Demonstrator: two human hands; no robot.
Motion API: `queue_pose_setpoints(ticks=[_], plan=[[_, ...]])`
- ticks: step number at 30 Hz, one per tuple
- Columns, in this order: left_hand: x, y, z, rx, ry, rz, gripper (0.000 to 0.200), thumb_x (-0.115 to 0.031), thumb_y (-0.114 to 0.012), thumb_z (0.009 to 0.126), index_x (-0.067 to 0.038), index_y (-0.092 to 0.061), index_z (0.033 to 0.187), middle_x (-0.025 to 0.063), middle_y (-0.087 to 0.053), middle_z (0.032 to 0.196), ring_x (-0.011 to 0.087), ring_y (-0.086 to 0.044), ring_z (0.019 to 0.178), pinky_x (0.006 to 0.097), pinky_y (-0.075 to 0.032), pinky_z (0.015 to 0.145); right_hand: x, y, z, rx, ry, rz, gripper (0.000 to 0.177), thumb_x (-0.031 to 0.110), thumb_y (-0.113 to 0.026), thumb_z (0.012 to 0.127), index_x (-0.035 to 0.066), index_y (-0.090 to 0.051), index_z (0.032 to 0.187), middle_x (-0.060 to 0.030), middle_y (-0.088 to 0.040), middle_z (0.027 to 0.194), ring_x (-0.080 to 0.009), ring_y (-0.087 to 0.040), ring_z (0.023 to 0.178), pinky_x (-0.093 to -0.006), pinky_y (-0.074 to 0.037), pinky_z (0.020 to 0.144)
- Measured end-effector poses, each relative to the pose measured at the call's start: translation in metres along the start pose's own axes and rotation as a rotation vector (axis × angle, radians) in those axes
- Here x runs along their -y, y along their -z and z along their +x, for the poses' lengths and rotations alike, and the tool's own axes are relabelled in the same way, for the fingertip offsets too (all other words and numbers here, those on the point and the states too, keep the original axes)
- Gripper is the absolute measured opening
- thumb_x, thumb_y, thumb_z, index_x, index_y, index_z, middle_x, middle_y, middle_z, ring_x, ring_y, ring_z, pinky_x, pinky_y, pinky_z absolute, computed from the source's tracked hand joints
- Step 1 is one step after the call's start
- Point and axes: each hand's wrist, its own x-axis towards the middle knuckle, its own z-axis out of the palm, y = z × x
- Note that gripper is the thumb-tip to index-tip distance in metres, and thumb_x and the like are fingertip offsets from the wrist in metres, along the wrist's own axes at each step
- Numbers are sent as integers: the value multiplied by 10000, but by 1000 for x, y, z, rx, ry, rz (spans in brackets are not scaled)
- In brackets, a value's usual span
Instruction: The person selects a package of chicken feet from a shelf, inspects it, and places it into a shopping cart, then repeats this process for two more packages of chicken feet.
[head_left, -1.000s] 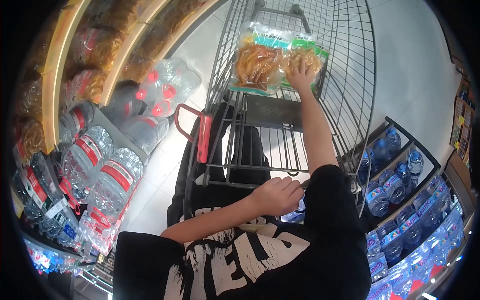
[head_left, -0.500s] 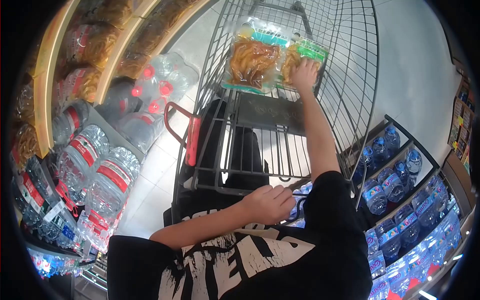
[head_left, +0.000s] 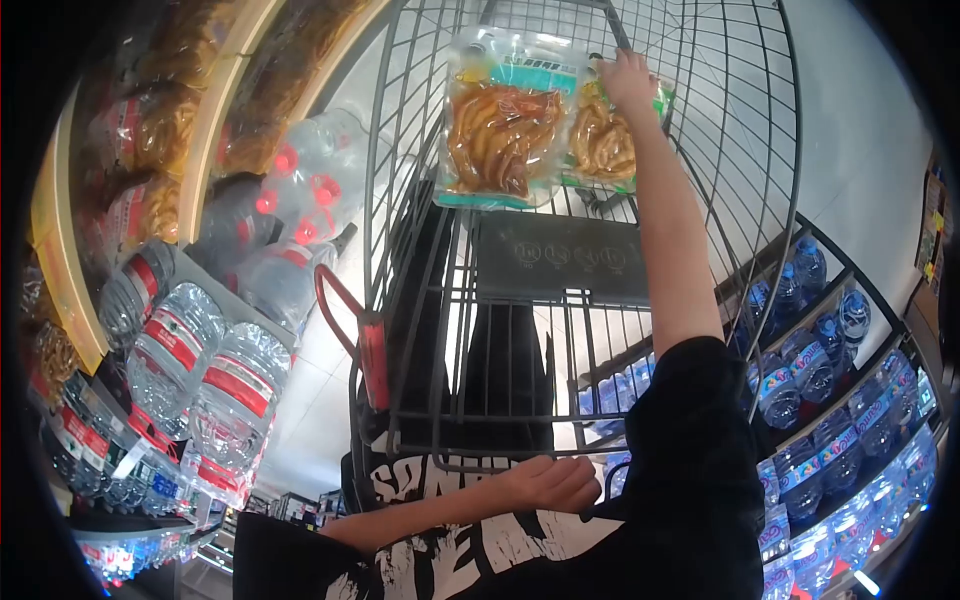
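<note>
My right hand [head_left: 628, 82] reaches far into the shopping cart [head_left: 590, 325], its fingers bent over the top edge of a clear, green-trimmed food packet [head_left: 600, 145]. Pale brown, strip-like food fills this packet, and the hand hides its upper right part. To its left lies a larger clear food packet [head_left: 505, 130] with a teal band and darker brown contents. Both packets rest inside the cart, beyond its dark panel [head_left: 560, 257]. My left hand [head_left: 552, 485] is curled before my shirt, just below the cart's near bar; whatever its fingers may hold is hidden.
Large water bottles with red labels [head_left: 235, 385] stand on the left, beside shelves of packaged brown food [head_left: 165, 130]. A red loop handle [head_left: 372, 360] sticks up at the cart's left side. On the right, racks hold blue-capped water bottles [head_left: 820, 455].
My right hand has shifted from the middle of the green-trimmed packet to its top edge. The cart and packets appear larger. My left hand stays curled and sits lower in view.
</note>
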Motion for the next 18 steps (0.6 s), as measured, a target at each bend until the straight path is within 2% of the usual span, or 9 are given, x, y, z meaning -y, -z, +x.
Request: queue_pose_setpoints(ticks=[2, 4, 6, 10, 12, 13, 16, 18], plan=[[-4, -1, -3, 23, 1, 43, 212, -145, -524, 792, -159, -371, 645, -45, -488, 685, 13, -430, 544, 175, -232, 445, 5, -1, -7, -15, 53, -40, 588, 507, -403, 875, 141, -419, 1335, -48, -383, 1391, -244, -305, 1310, -517, -211, 1066], [-6, -3, -6, 0, 13, 27, 220, -144, -512, 800, -162, -358, 644, -46, -485, 685, 11, -413, 535, 177, -215, 444, 10, 2, -13, -31, 112, -83, 587, 521, -415, 871, 147, -434, 1324, -47, -399, 1374, -240, -315, 1301, -510, -219, 1064], [-6, -1, -8, 50, -11, 4, 188, -160, -590, 761, -146, -437, 652, -41, -558, 728, 15, -418, 520, 169, -250, 441, 12, 16, -14, 153, 156, -82, 572, 513, -461, 863, 161, -439, 1314, -55, -417, 1352, -250, -323, 1293, -483, -252, 1057], [-10, -3, -11, -14, 21, 19, 204, -148, -519, 797, -158, -375, 652, -37, -494, 688, 17, -440, 553, 177, -240, 457, -5, -10, -11, 110, 193, -10, 535, 452, -518, 858, 199, -429, 1321, -63, -398, 1365, -260, -320, 1294, -454, -296, 1046], [-9, -2, -11, -5, 40, -12, 192, -149, -528, 789, -149, -393, 654, -34, -499, 689, 23, -463, 571, 175, -264, 467, -8, -12, -18, -113, 305, 14, 543, 399, -571, 840, 232, -413, 1332, -65, -365, 1392, -269, -312, 1301, -428, -337, 1030], [-8, -2, -11, -8, 40, -3, 192, -149, -528, 789, -149, -393, 654, -34, -499, 689, 23, -463, 571, 175, -264, 467, -8, -12, -24, -150, 288, -1, 528, 380, -597, 826, 257, -439, 1315, -59, -345, 1405, -273, -315, 1302, -423, -347, 1025], [-10, -1, -13, -7, 55, -10, 189, -152, -539, 782, -144, -402, 652, -35, -501, 690, 26, -477, 583, 173, -277, 472, -8, 5, -38, -69, 200, 61, 483, 383, -598, 826, 248, -486, 1275, -60, -348, 1404, -278, -321, 1301, -421, -354, 1016], [-10, -3, -14, -36, 40, -28, 176, -113, -587, 704, -139, -430, 629, -30, -532, 697, 36, -432, 526, 180, -252, 451, -14, 6, -40, -98, 229, 77, 439, 377, -601, 824, 234, -526, 1233, -62, -334, 1417, -277, -317, 1307, -418, -359, 1007]])
